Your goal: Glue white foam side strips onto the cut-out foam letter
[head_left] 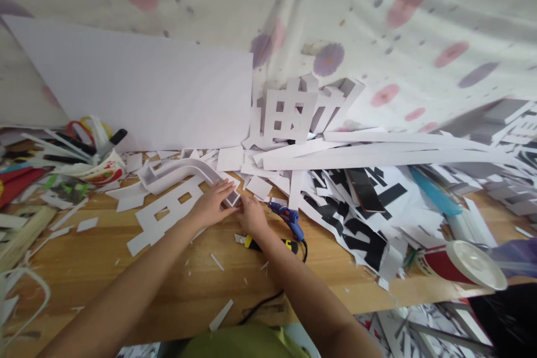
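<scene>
A curved white foam-board piece with raised walls (174, 170) lies in front of me on the wooden table (180, 285). My left hand (213, 201) rests over its near right end, thumb and fingers around the walls. At that same end, my right hand (251, 215) has its fingers pressed together; what they pinch is hidden. Just right of it lies a blue hot glue gun (287, 218) with a black cord. A yellow-and-black utility knife (268, 244) sits partly under my right forearm. Left of the hands is a flat white cut-out character (168, 212).
A large white board (146, 89) leans on the flowered curtain (377, 56). Finished white block characters (291, 114) stand behind. Long white strips (369, 156) and black-printed paper (361, 235) cover the right. A lidded bucket (461, 264) stands right; a tool-filled bowl (100, 170) stands left.
</scene>
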Motion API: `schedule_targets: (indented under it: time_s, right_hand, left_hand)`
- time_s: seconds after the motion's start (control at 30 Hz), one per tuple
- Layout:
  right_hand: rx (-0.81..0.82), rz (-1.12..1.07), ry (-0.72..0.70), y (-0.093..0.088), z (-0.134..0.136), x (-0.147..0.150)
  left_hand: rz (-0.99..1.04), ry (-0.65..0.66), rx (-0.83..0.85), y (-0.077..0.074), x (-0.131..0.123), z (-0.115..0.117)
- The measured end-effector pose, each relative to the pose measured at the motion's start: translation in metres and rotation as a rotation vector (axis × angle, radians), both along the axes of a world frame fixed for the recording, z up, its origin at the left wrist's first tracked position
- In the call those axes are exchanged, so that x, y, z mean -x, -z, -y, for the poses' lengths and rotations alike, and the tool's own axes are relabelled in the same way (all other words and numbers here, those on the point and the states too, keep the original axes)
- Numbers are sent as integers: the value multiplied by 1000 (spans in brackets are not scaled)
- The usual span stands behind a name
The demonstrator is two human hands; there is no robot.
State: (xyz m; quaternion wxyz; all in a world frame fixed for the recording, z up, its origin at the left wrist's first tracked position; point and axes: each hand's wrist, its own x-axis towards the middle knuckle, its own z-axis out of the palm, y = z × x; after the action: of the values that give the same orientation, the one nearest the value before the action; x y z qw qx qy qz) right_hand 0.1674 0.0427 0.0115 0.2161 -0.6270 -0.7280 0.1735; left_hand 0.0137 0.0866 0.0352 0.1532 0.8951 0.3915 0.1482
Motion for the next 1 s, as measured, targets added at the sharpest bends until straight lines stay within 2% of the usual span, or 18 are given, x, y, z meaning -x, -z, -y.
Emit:
schedule_targets:
  time_s: [0.37,0.77,0.9,0.97,1.0]
  right_hand:
    - [72,102,-30,-12,-3,3]
    - [69,123,-16,-10,1,6]
    - [50,120,-45,-12,4,2]
    - [39,109,-28,-13,7,-3]
    - [37,103,-10,-13,9,-6]
  left_hand:
    - [-35,31,-101,11,2,-1]
    - [-46,36,-71,7,2,-1]
    - [100,62,-13,-1,8,5]
    - [254,-15,-21,-9,14,10]
    - [341,-99,-36,-12,19,12]
